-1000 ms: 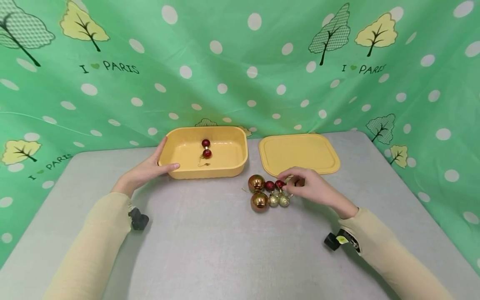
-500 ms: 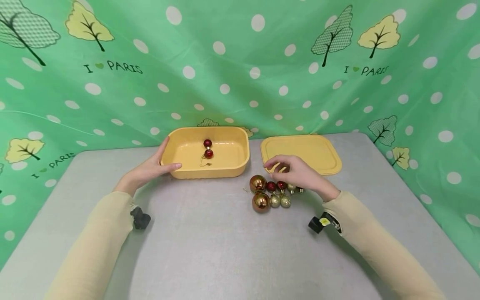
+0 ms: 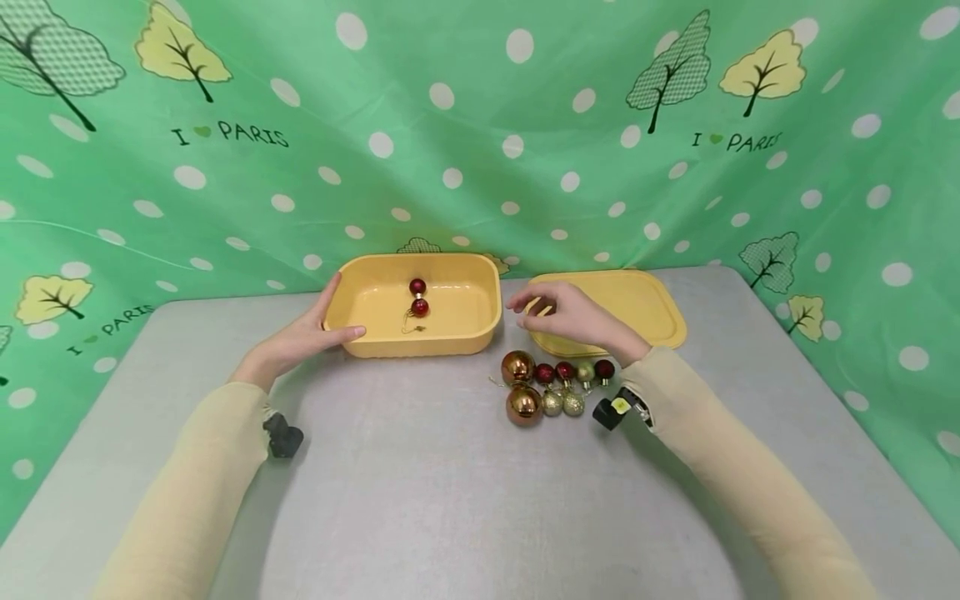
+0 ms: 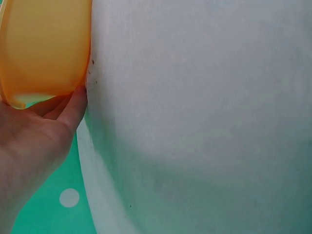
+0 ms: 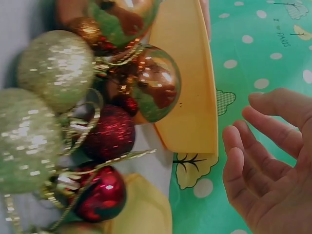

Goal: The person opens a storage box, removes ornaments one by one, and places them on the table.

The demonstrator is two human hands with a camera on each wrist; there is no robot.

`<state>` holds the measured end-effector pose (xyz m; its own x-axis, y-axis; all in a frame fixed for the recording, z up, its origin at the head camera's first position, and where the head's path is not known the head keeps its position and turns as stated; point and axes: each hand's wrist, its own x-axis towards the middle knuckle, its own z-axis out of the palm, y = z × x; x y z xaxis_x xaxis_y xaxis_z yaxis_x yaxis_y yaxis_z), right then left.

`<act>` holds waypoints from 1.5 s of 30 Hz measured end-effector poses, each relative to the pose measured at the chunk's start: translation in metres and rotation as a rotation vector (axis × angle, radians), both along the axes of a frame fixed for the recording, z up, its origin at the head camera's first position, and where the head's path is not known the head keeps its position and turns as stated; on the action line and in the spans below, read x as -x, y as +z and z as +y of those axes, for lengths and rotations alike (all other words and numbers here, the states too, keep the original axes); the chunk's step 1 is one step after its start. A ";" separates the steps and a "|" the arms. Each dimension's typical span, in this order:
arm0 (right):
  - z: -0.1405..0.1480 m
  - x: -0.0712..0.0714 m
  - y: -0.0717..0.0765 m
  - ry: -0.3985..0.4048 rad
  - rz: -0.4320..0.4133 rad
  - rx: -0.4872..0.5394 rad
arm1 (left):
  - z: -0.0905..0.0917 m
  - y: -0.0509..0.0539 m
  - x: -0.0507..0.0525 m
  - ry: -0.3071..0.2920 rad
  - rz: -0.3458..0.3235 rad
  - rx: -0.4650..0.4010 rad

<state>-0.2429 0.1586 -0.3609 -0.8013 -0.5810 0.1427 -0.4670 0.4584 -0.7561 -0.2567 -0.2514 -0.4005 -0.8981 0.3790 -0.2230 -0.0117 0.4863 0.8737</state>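
At the left end of a yellow plastic box point(image 3: 420, 346), my left hand point(image 3: 303, 333) grips the wall, thumb over the rim and fingers around the outside. Two small red Christmas baubles point(image 3: 420, 307) and gold cord lie inside the box. My right hand point(image 3: 573, 315) hovers over the left part of the yellow lid point(image 3: 641, 304), fingers loosely bent and nothing between them; the right wrist view also shows it holding nothing. Just in front lies a cluster: two large copper baubles point(image 3: 523, 405), small red baubles point(image 3: 604, 370) and glittery gold baubles point(image 3: 573, 404).
A grey table point(image 3: 420, 500) bears everything. Behind it hangs a green cloth point(image 3: 465, 125) with white dots and printed trees, close to the back of the box and lid. Gold hanging cords point(image 5: 90, 190) tangle among the clustered baubles.
My right hand has left the right side of the bauble cluster and moved left and back, over the lid toward the box. The left hand keeps its grip on the box.
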 end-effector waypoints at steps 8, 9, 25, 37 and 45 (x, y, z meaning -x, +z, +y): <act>-0.016 0.013 0.005 0.022 -0.040 -0.029 | -0.001 -0.004 0.004 0.001 -0.003 0.009; -0.019 0.015 0.005 0.030 -0.050 -0.024 | -0.001 -0.004 0.004 0.003 -0.005 0.014; -0.063 0.034 0.006 0.145 -0.122 -0.053 | -0.003 -0.006 0.005 0.011 -0.016 0.017; -0.104 0.045 -0.002 0.212 -0.170 -0.138 | -0.001 -0.001 0.000 0.014 -0.001 0.007; -0.120 0.050 -0.011 0.239 -0.209 -0.173 | 0.000 -0.002 0.000 0.014 -0.002 0.002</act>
<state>-0.2929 0.0383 -0.3723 -0.6416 -0.7565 -0.1266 -0.4199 0.4846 -0.7674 -0.2570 -0.2517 -0.4027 -0.9029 0.3659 -0.2255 -0.0204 0.4876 0.8728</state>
